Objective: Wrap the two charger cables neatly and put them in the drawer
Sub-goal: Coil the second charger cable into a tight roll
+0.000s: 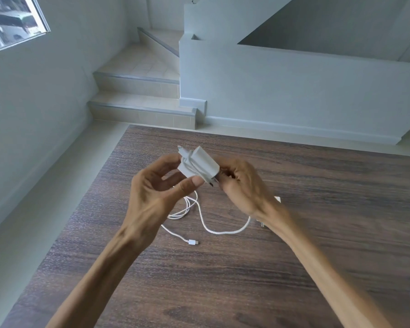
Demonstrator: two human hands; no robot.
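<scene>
Hands, left (152,185) and right (242,183), hold wrapped charger (199,165) above table (317,209).

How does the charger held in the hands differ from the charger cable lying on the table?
The held charger has its cable wound around the plug block; the cable on the table lies loose in curves. The first is up between the left hand and right hand; the second rests untouched on the table. Both are white.

Charger (200,165): white, cable wound round it white. Loose cable (213,229): white. Table (317,209): dark brown, streaked wood grain. Stairs (140,100): beige tile, grey edging.
</scene>
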